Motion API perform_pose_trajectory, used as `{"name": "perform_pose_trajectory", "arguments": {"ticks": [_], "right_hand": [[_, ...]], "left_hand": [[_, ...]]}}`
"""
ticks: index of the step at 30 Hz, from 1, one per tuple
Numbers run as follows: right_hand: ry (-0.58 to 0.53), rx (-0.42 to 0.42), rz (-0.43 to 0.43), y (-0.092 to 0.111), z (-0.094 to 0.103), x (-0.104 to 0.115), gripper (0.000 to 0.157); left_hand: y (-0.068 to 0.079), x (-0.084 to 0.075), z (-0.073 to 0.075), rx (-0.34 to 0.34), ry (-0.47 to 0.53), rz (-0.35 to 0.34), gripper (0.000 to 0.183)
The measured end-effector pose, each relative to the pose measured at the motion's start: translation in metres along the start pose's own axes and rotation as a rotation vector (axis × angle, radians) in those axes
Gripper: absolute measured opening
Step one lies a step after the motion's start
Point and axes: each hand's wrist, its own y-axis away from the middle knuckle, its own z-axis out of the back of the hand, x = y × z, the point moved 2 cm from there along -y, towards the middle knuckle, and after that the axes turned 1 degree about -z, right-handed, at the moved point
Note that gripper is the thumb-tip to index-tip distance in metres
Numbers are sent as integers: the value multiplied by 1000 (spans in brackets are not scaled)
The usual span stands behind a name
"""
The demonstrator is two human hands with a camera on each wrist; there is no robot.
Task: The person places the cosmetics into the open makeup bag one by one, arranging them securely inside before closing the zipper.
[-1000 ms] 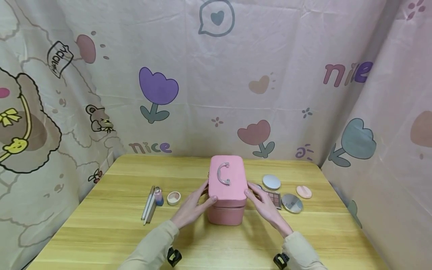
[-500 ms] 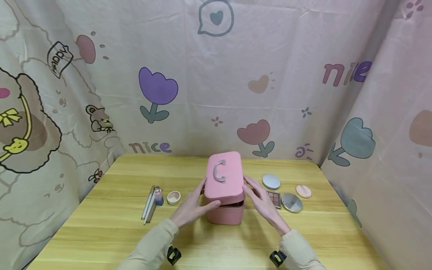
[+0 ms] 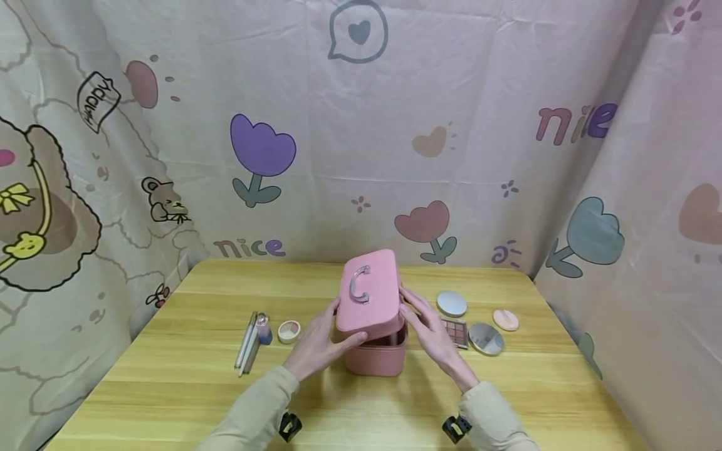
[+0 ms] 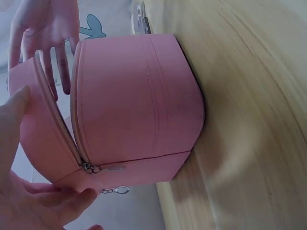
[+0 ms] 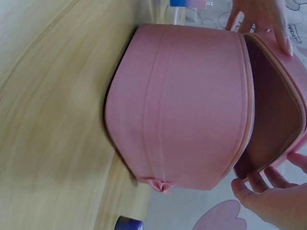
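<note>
A pink makeup case stands upright on the table, its lid raised at the front and tilted toward the left. A silver handle is on top of the lid. My left hand grips the lid's left side, thumb across its front edge and fingers curled by the zip pull. My right hand holds the lid's right side, with fingertips at its rim in the right wrist view. Through the gap a brown lining shows; most of the inside is hidden.
Left of the case lie slim pencil-like sticks, a pink-and-blue bottle and a small round pot. To the right are an eyeshadow palette, a round white compact, a round mirror and a powder puff.
The lid has risen off the case and swung up and to the left, widening the front gap. Both hands have moved with it, the right one shifting left.
</note>
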Motion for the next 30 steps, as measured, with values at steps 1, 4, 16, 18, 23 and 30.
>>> {"name": "perform_pose_trajectory", "arguments": {"ticks": [1, 4, 16, 18, 23, 30], "right_hand": [[-9, 1, 0, -1, -1, 1, 49], [-28, 10, 6, -2, -4, 5, 49], [-47, 23, 62, -4, -12, 18, 49], [-63, 31, 67, -5, -13, 19, 50], [-100, 56, 67, -6, -18, 23, 51], [-108, 82, 65, -9, -23, 29, 54]], "left_hand": [[0, 0, 0, -3, -6, -4, 103], [-1, -1, 0, -14, 0, -23, 107], [-10, -16, 0, -136, -50, -198, 99], [-11, -19, 0, -151, -61, -213, 98], [-13, -27, 0, -172, -58, -235, 93], [-14, -33, 0, -179, -16, -209, 83]]}}
